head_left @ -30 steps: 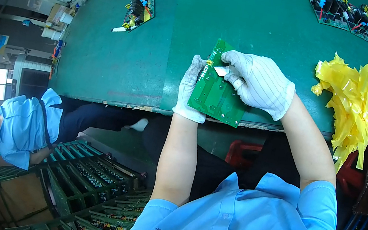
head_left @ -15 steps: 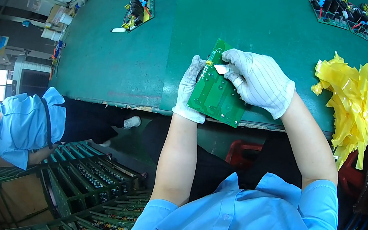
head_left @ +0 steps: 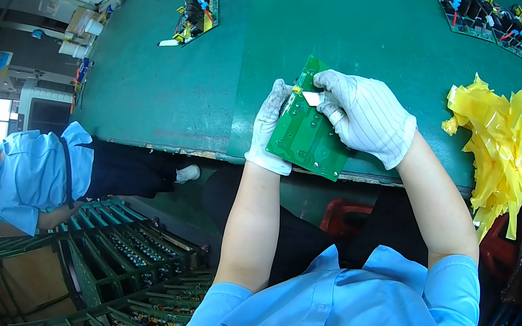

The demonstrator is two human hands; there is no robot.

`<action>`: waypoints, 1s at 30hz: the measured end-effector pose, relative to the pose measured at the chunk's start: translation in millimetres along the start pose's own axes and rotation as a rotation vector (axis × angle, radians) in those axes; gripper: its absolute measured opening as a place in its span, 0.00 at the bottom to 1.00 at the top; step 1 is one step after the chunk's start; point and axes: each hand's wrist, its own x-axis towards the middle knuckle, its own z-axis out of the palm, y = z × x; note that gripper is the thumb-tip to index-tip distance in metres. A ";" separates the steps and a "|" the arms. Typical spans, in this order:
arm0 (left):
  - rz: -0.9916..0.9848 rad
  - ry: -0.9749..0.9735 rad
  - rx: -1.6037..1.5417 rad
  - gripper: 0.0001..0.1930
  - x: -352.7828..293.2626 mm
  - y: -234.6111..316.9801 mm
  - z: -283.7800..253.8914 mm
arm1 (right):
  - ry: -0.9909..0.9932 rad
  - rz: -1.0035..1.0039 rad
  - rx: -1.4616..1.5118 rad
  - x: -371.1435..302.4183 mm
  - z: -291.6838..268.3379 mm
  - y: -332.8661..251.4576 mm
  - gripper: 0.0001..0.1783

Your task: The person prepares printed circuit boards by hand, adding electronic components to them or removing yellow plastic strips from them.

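both hands (head_left: 271,130) (head_left: 365,115) still hold board (head_left: 306,139); seemingly unchanged.

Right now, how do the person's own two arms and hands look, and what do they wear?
Both hands wear white fabric gloves with thin, faint stripes: the left hand and the right hand. Each glove ends at the wrist in a plain cuff. The forearms are bare below the gloves. The upper arms are covered by short sleeves of a light blue shirt with buttons and a small printed mark near the chest.
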 end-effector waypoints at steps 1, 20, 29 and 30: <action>0.014 0.009 0.011 0.27 0.7 -0.5 -0.1 | -0.023 0.031 0.003 1.4 -0.8 -2.6 0.16; -0.032 0.019 -0.001 0.33 1.8 0.8 -11.5 | -0.071 0.006 0.097 3.7 3.5 0.8 0.28; 0.020 0.119 0.049 0.22 5.7 -1.9 -3.8 | 0.085 0.061 0.077 -20.7 -8.0 -10.8 0.22; 0.020 0.115 0.046 0.22 6.9 -1.0 -5.7 | 0.087 0.122 -0.010 -29.0 -13.7 -18.0 0.22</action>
